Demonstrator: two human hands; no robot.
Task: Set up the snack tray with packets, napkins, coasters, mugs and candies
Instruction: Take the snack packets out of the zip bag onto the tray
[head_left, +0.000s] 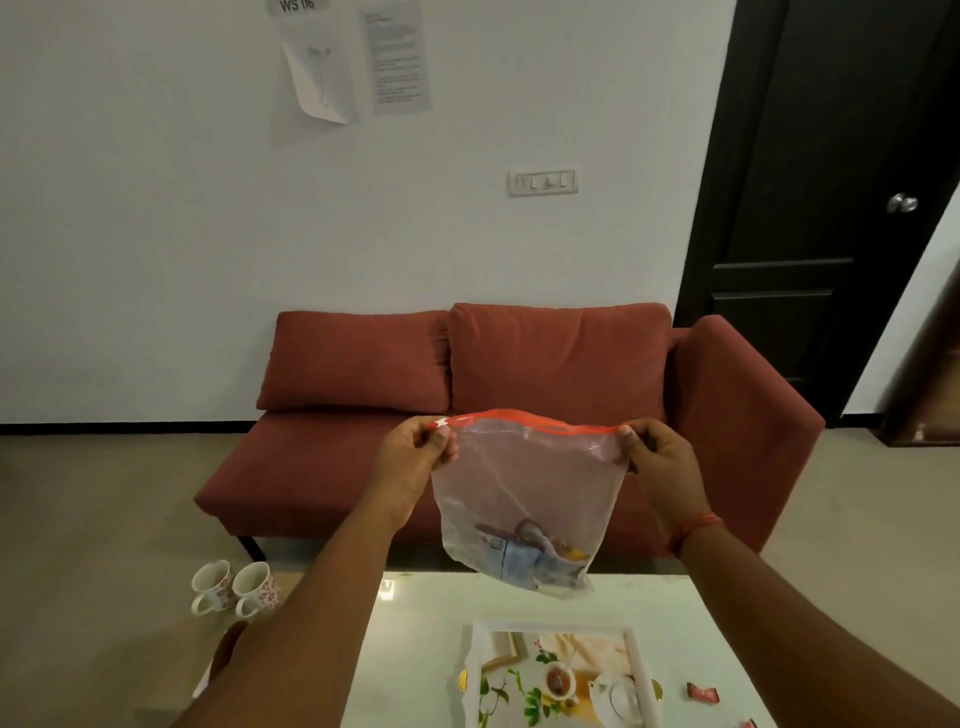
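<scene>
Red sofa behind, white table with tray below. Left hand and right hand pinching zip bag top corners, candies inside.

Rust-red sofa against far white wall; dark door right; beige floor; papers taped high.

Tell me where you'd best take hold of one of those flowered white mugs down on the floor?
By its handle. Both flowered white mugs stand upright with handles facing the camera, so come from the near side; a grip there looks easiest.
</scene>
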